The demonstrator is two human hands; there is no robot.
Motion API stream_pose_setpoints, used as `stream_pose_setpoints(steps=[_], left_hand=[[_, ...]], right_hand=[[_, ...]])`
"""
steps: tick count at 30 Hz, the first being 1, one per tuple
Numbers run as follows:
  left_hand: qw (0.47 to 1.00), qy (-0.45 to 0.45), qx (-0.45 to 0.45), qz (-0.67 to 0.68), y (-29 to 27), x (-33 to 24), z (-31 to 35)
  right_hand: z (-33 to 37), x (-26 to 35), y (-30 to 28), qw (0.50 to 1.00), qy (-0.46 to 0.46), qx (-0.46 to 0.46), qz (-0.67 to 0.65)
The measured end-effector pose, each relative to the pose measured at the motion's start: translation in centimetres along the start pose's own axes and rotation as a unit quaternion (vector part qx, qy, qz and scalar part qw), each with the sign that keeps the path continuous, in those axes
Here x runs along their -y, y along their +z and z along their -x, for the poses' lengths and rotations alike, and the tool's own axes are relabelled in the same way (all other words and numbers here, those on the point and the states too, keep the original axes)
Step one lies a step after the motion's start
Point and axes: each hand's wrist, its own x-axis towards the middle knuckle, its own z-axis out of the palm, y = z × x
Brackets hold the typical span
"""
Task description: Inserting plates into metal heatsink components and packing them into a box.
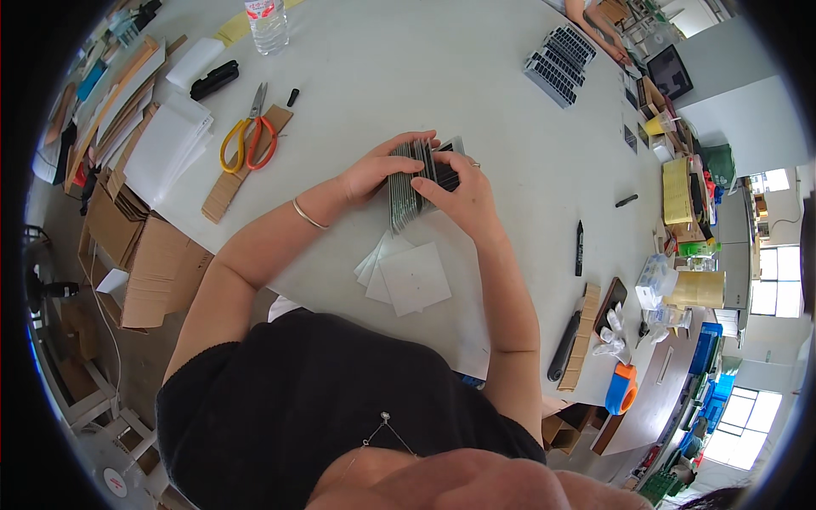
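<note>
Both hands are clamping a stack of thin dark plates [421, 183] upright on the counter [476, 85]: left hand [374, 170] and right hand [459, 191] fingers closing on it. A few white square sheets [408, 274] are lying nearby, seemingly waiting; another dark stack [558, 64] is sitting well apart.

There is one view only, from a fisheye camera on the person's head. It looks steeply down over the chest onto the white desk [476, 102]. The hands are near the middle, quite close. Straight edges bend toward the dark round rim.
</note>
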Motion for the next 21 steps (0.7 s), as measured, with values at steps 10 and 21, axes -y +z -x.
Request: stream_pose_setpoints(steps=[10, 21], left_hand=[[1.000, 0.015, 0.003, -0.022, 0.1, 0.1, 0.0], [1.000, 0.000, 0.010, -0.018, 0.2, -0.2, -0.1]], right_hand=[[-0.5, -1.7, -0.3, 0.996, -0.067, 0.028, -0.049], [0.4, 1.0, 0.6, 0.998, -0.028, -0.007, 0.061]])
